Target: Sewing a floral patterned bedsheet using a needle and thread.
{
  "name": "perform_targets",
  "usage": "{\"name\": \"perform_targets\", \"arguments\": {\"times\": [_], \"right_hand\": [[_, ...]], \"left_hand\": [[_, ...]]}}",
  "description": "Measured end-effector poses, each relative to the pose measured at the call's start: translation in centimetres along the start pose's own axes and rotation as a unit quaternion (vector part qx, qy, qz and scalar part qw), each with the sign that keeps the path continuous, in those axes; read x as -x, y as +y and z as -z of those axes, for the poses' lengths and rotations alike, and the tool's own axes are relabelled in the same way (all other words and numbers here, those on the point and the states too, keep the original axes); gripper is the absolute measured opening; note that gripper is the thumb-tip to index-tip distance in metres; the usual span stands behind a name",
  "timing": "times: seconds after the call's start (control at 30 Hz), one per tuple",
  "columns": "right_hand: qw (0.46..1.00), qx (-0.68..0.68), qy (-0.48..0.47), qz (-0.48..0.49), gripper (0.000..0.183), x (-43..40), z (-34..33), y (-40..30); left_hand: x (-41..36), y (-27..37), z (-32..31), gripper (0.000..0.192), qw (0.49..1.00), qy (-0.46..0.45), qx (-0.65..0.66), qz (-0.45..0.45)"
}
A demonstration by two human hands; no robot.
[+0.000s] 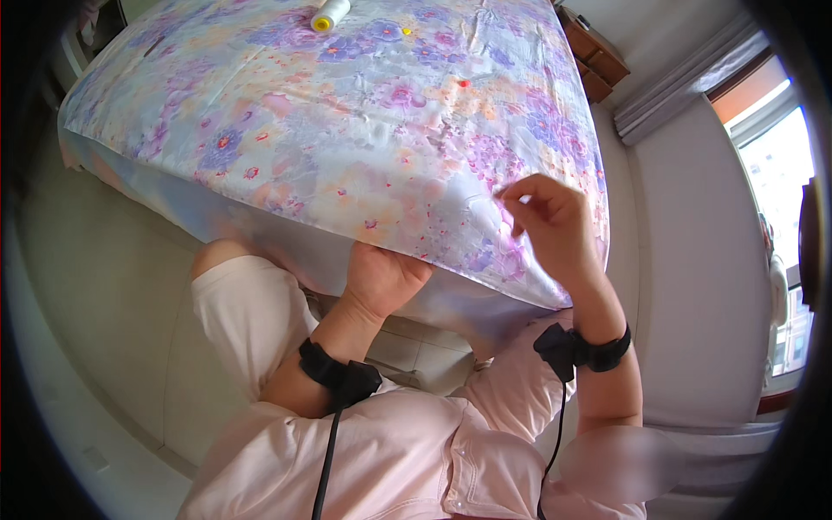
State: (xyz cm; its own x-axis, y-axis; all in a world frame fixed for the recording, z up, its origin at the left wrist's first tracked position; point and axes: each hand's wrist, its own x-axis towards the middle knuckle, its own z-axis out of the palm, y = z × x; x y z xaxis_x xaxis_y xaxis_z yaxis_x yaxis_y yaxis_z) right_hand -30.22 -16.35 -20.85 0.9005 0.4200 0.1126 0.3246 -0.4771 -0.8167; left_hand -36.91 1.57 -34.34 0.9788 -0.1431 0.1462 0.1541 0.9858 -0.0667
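A floral satin-like cloth (292,149) lies over a large flat surface before me and hangs down at its front. My left hand (387,276) is palm up at the cloth's front edge, its fingers hidden beneath it. Above the right part of the cloth, my right hand (543,218) is raised with thumb and index finger pinched together; whether something thin is between them is too small to tell. A spool of white thread (331,14) with a yellow end lies at the far side. Small yellow (406,31) and red (464,84) objects rest on the cloth.
A thin dark object (154,47) lies on the cloth at the far left. Beyond the far right corner stands a wooden cabinet (595,52). Grey curtains (682,84) and a window (780,162) are on the right. Black bands with cables circle both my forearms.
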Motion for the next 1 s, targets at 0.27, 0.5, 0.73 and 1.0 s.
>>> {"name": "perform_targets", "arguments": {"times": [0.27, 0.5, 0.73, 1.0], "right_hand": [[0.987, 0.134, -0.027, 0.09, 0.016, 1.8, -1.3, 2.1], [0.986, 0.144, -0.013, 0.084, 0.017, 1.4, -1.6, 2.2], [0.986, 0.147, -0.023, 0.074, 0.017, 1.4, -1.3, 2.3], [0.988, 0.133, -0.022, 0.081, 0.012, 0.4, -2.1, 1.7]], "left_hand": [[-0.1, -0.2, -0.3, 0.055, 0.999, -0.019, -0.019, 0.017], [0.0, -0.1, 0.0, 0.058, 0.999, -0.008, -0.035, 0.012], [-0.1, -0.1, -0.1, 0.053, 0.999, 0.009, -0.043, 0.024], [0.0, 0.0, 0.3, 0.06, 0.999, -0.001, -0.033, 0.019]]}}
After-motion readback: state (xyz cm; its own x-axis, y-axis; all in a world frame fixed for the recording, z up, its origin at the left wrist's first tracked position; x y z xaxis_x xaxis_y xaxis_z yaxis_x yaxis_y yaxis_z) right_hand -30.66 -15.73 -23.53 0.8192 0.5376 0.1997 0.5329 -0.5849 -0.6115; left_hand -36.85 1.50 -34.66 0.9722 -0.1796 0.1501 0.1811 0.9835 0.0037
